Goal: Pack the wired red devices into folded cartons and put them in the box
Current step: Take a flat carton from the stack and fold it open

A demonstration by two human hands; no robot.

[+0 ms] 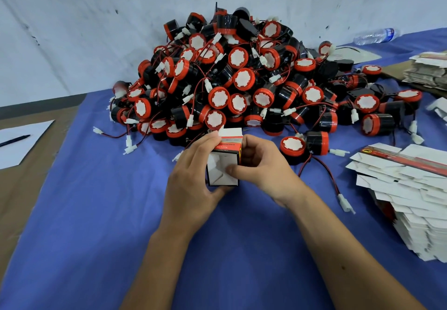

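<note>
A small white carton [223, 164] with a red and black printed band is held upright over the blue cloth between both hands. My left hand [193, 181] grips its left side and bottom. My right hand [260, 167] grips its right side, and the thumb presses on a white end flap. Right behind it rises a big pile of black and red wired devices [237, 85] with white connectors. One loose device [304, 146] lies just right of my right hand, its wire trailing toward me. What is inside the carton is hidden.
A stack of flat unfolded cartons [408, 193] sits at the right edge, with another stack [428, 70] farther back. A plastic water bottle [375, 35] lies at the back right. A white sheet with a pen [14, 140] lies on brown cardboard at the left. The blue cloth [108, 213] covers the table.
</note>
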